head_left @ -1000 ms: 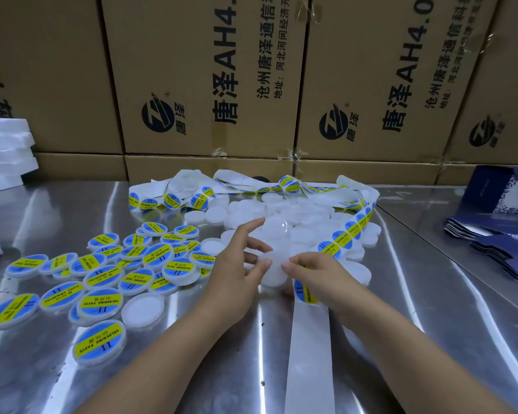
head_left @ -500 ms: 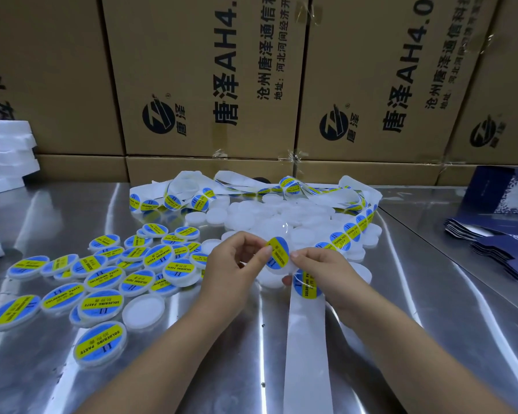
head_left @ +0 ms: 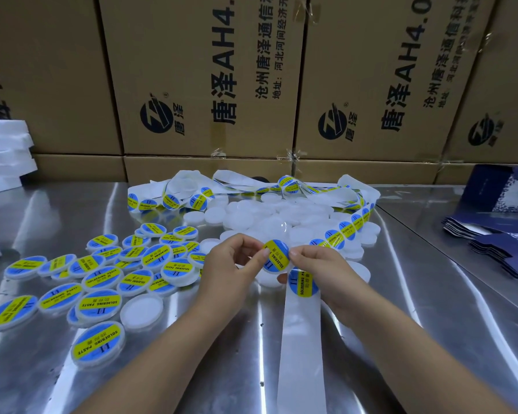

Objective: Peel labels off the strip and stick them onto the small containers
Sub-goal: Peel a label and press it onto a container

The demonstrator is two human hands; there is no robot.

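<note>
My left hand and my right hand hold one small white round container between them, just above the table. A blue and yellow label covers its top face, and fingertips of both hands pinch its edges. The white label strip runs from under my right hand toward me, bare on the near part. One label sits on the strip just below the held container. More of the strip curls away to the back right with several labels on it.
Several labelled containers lie spread at the left on the metal table. A heap of unlabelled white containers sits behind my hands. Cardboard boxes wall the back. Dark blue folded cartons lie at the right, white foam at far left.
A second ago my hands held a bare white container. A label then went onto it, and now it lies flat on the top with both hands pinching the rim.
</note>
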